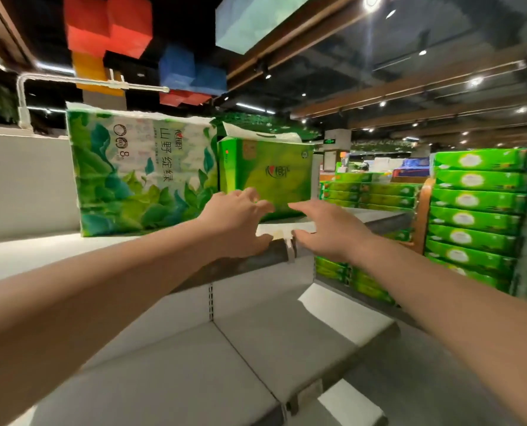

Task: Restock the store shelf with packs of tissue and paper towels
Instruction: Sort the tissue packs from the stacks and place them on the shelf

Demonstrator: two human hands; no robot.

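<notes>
Green tissue pack (267, 176) stood upright on top shelf (25, 256) beside leaf-print pack (139, 176), prob. faced out for shoppers; left hand (234, 222) & right hand (326, 232) hovered w/ fingers released, gripping nothing.

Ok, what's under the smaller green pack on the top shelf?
The smaller green pack stands on the top shelf, beside the leaf-print pack. Both hands, left and right, cover its bottom edge, so the contact there is hidden.
</notes>
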